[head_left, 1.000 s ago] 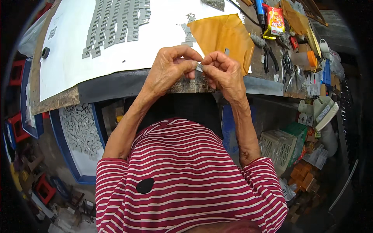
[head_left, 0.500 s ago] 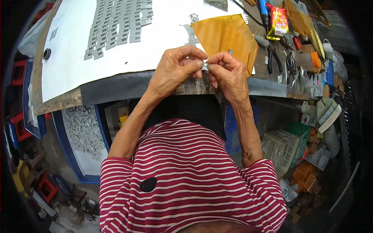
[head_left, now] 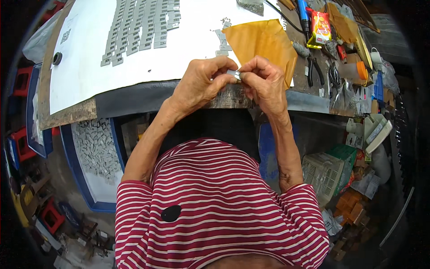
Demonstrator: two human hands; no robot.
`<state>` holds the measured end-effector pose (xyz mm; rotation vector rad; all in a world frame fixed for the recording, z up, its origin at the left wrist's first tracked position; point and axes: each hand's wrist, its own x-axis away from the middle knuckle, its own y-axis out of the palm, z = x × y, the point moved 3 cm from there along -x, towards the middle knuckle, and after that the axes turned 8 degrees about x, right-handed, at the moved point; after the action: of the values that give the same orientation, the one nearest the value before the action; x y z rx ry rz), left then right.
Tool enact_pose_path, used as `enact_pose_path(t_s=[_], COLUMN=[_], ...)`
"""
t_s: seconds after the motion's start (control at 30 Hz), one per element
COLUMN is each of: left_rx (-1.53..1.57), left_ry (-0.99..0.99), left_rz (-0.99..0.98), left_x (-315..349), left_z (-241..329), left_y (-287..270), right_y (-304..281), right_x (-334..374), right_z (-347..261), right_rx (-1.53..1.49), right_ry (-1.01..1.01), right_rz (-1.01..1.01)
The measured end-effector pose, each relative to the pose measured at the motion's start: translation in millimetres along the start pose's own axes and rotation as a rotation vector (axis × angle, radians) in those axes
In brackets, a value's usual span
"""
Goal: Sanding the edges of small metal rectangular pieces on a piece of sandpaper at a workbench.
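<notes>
Left hand (head_left: 199,85) and right hand (head_left: 264,83) meeting fingertip to fingertip, both pinched on a small grey metal piece (head_left: 234,74) — held above the workbench's near edge (head_left: 134,96), orange sheet (head_left: 262,42) just beyond, rows of grey pieces (head_left: 143,24) far left (on white board (head_left: 85,67)).

sheet (head_left: 134,62) on bench, envelope (head_left: 264,42) right

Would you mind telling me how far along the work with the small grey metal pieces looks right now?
Done: many grey pieces lie in neat rows on the white sheet. In hand: the left hand and right hand pinch one small metal piece between their fingertips, over the bench edge. Left: a blue tray below the bench holds a big loose heap of similar pieces.
</notes>
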<state>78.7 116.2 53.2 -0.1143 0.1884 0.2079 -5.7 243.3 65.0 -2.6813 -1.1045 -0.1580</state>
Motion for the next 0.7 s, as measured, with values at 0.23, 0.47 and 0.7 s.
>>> enact_pose_path(t_s=[0.23,0.47,0.7], left_rx=[-0.021,-0.243,-0.271], left_ry=[-0.030,0.131,0.099], left_rz=[0.009,0.084,0.136], left_x=[3.6,1.7,-1.6], left_z=[-4.3,1.9,-1.8], left_y=[-2.7,-14.6,-27.4], right_y=[1.8,9.9,18.7], right_x=[-1.5,-6.7,-19.0], right_z=[-1.3,-1.4,5.1], right_rx=[0.087,-0.005,-0.150], right_ry=[-0.021,-0.019,-0.037], right_rz=[-0.045,-0.071,-0.070])
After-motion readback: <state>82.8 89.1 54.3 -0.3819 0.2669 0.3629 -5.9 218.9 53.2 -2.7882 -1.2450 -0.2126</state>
